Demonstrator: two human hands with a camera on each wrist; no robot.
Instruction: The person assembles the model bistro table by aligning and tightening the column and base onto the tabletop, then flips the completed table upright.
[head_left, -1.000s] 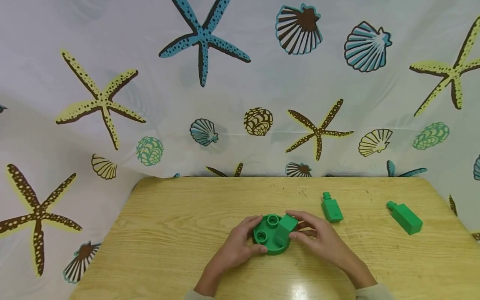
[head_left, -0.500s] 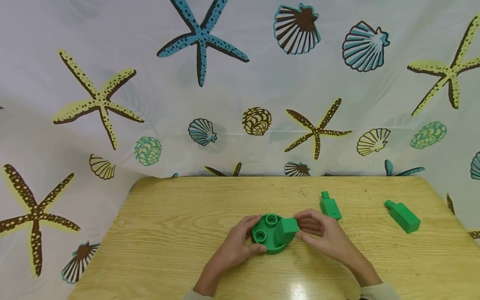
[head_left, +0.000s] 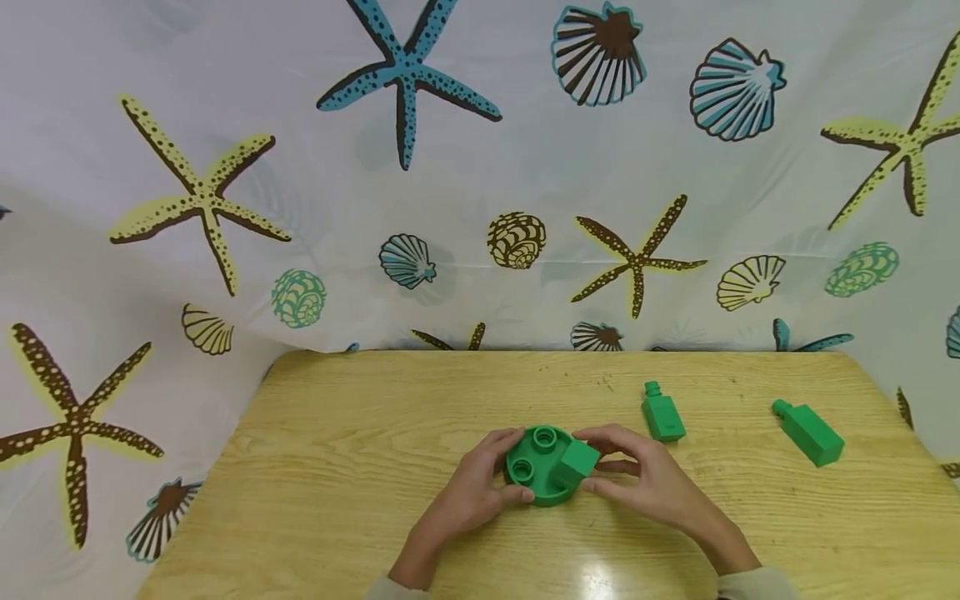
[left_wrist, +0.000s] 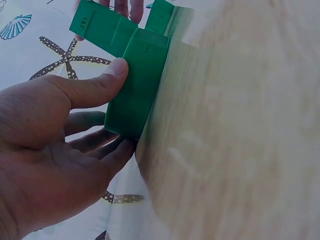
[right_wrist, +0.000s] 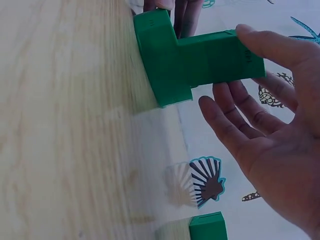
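Note:
A round green base (head_left: 543,458) with a raised rim lies on the table, and two threaded sockets show inside it. My left hand (head_left: 478,485) grips its left side, thumb at the near rim and fingers round the far side. Upright in the base's right part stands a green square block (head_left: 576,462); its lower end is hidden. My right hand (head_left: 647,477) pinches this block near its top between thumb and fingers. In the right wrist view, the thumb lies on one face of the block (right_wrist: 220,57), with a finger behind it.
To the right on the wooden table (head_left: 360,450) lie two green blocks with threaded necks, one nearer (head_left: 663,418) and one farther right (head_left: 813,435). A white cloth (head_left: 465,192) printed with starfish and shells hangs behind and at the left.
The right fingers loosened from the block half a second ago and now pinch it again. The block has turned a little in the base. The left hand holds the base as before.

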